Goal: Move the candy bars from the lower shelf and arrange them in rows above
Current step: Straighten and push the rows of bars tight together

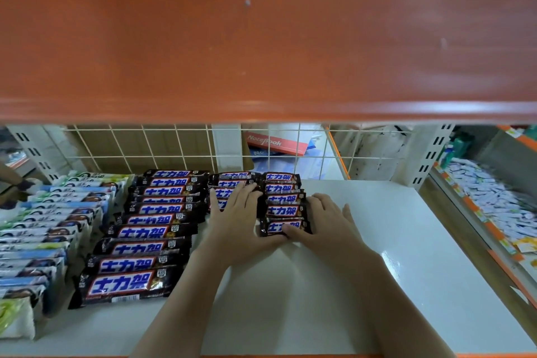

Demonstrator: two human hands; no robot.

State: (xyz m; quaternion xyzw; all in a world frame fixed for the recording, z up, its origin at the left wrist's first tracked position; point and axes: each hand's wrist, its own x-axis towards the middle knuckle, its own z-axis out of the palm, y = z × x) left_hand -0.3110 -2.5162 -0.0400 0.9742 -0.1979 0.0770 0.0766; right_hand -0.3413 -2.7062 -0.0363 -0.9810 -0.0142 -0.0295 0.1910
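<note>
Dark brown candy bars with blue and red labels lie in rows on the white shelf (377, 241). A long row (145, 229) of larger bars runs down the left. A short middle row (232, 179) sits at the back, partly under my left hand (235, 221), which rests flat on it with fingers spread. A third row of small bars (283, 200) lies to the right. My right hand (322, 221) touches the nearest bar (283, 228) of that row, fingers against its right end and front edge.
White and blue wrapped packets (49, 221) fill the shelf's left side. A wire grid (203, 145) backs the shelf, with a red notebook (276, 144) behind it. An orange shelf board (261, 38) hangs overhead. White packets (494, 192) fill a neighbouring shelf at the right.
</note>
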